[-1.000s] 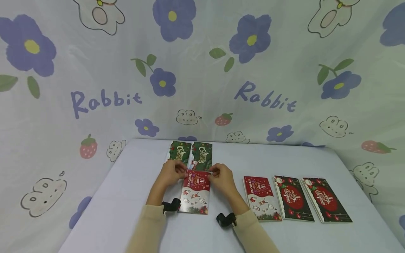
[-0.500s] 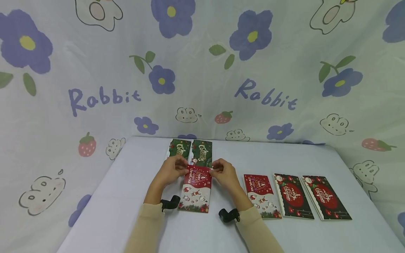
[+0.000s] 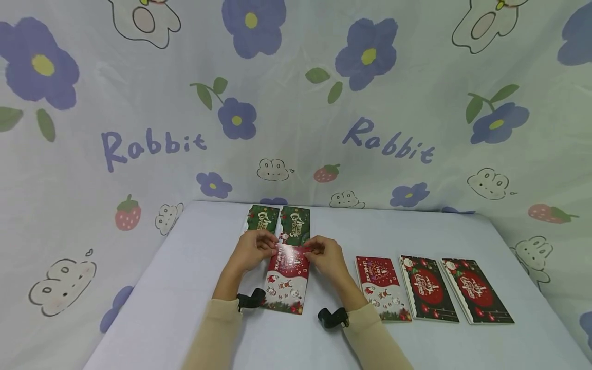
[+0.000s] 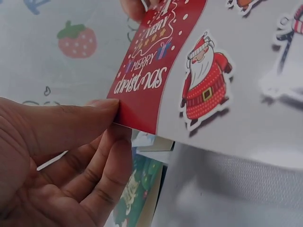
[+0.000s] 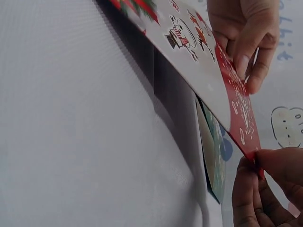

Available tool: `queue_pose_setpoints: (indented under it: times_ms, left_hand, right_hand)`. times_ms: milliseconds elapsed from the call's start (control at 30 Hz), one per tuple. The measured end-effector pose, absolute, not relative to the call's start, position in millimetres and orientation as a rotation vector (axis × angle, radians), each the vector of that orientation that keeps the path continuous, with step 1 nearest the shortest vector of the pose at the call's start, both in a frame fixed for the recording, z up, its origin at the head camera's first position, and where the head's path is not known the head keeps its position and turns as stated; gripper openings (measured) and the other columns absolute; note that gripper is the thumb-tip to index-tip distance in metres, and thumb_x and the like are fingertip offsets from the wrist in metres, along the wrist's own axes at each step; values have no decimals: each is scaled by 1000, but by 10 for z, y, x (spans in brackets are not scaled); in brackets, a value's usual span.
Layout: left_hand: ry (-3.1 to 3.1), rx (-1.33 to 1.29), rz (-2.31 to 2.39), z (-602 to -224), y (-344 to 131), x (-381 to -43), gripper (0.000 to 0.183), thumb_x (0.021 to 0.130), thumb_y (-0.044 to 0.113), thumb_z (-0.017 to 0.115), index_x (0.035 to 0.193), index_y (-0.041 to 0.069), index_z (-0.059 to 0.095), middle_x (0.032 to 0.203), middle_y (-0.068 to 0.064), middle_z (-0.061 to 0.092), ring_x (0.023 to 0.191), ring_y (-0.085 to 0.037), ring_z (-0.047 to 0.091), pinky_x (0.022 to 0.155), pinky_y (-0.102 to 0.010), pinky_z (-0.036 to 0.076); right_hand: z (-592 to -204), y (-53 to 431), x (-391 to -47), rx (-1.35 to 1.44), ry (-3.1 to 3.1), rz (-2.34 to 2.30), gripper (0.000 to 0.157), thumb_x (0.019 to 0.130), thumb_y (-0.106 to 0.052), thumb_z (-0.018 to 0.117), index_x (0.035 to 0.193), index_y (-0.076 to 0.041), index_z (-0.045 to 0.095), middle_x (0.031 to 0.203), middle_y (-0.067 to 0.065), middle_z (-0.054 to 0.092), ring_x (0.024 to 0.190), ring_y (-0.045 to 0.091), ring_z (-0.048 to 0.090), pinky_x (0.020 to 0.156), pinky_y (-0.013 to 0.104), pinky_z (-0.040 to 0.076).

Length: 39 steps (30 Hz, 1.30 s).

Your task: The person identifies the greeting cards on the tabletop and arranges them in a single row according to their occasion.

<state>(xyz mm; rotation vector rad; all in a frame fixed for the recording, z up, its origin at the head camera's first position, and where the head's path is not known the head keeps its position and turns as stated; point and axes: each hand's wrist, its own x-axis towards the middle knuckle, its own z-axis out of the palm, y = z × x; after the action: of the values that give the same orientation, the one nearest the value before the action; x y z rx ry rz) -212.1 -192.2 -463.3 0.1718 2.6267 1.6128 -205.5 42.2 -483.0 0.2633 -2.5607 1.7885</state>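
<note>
A red and white Christmas card (image 3: 285, 280) stands tilted between my two hands in the middle of the table, its far edge raised. My left hand (image 3: 252, 251) pinches its far left corner between thumb and fingers; the left wrist view shows the thumb on top of the card (image 4: 208, 90), beside a Santa picture. My right hand (image 3: 327, 256) pinches the far right corner, also plain in the right wrist view, where the card (image 5: 199, 61) slants over the white tabletop. Behind it lie two green Christmas cards (image 3: 295, 225), (image 3: 263, 217) side by side, partly covered by the left hand and the held card.
To the right, a matching red and white card (image 3: 383, 289) lies flat. Beside it are two dark cards with red circles (image 3: 429, 288), (image 3: 477, 290). A patterned curtain (image 3: 296, 103) hangs behind the white table (image 3: 379, 231).
Both hands keep pinching the card's far corners. The card's tilt has shifted slightly and light now glares on its red top. The other cards stay where they were.
</note>
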Motion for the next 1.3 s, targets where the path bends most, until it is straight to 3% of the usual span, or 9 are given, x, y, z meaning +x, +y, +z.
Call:
queue_pose_setpoints:
  times_ms: [200,467,600,767,1100,1300]
  left_hand:
    - [2598,179,1656,-4622,-1911,-2119,22,89,-11,77,110,-3,74,95,-13,68,83,-21,65,68,-26,54]
    - [2459,343,1733,-4644,-1903,-2111,45,92,-5,76,136,3,65,119,-19,68,104,-31,69,83,-37,60]
    - [2396,469,1681,-4658,-1879,-2111,51,92,-4,77,139,7,63,122,-20,67,105,-31,70,86,-41,59]
    - [2338,603,1643,-4700,-1855,-2120,50,90,-5,77,137,5,64,123,-22,65,102,-31,71,84,-39,59]
    - [2333,606,1666,-4691,-1781,-2105,41,90,-9,77,129,1,68,111,-16,62,93,-25,69,76,-31,59]
    - [2329,553,1719,-4680,-1764,-2097,40,89,-10,77,127,1,69,110,-16,62,93,-25,69,74,-31,59]
  right_hand:
    - [-4815,447,-2049,224,-2470,1888,15,92,7,73,103,0,79,95,12,73,82,18,64,67,24,54]
    - [-4756,567,-2079,109,-2344,2024,15,94,5,73,107,0,78,104,13,73,90,20,67,76,27,57]
    - [-4748,665,-2136,47,-2276,2089,16,94,6,73,109,2,77,107,15,73,88,18,68,82,37,60]
    - [-4746,779,-2188,-25,-2214,2135,17,94,6,73,110,3,77,108,16,72,88,18,69,88,46,60]
    - [-4725,832,-2202,0,-2176,2203,19,94,8,71,113,8,74,113,22,71,87,15,69,78,24,57]
    - [-4728,832,-2205,46,-2142,2228,31,93,8,73,124,5,71,120,24,67,94,16,66,81,21,57]
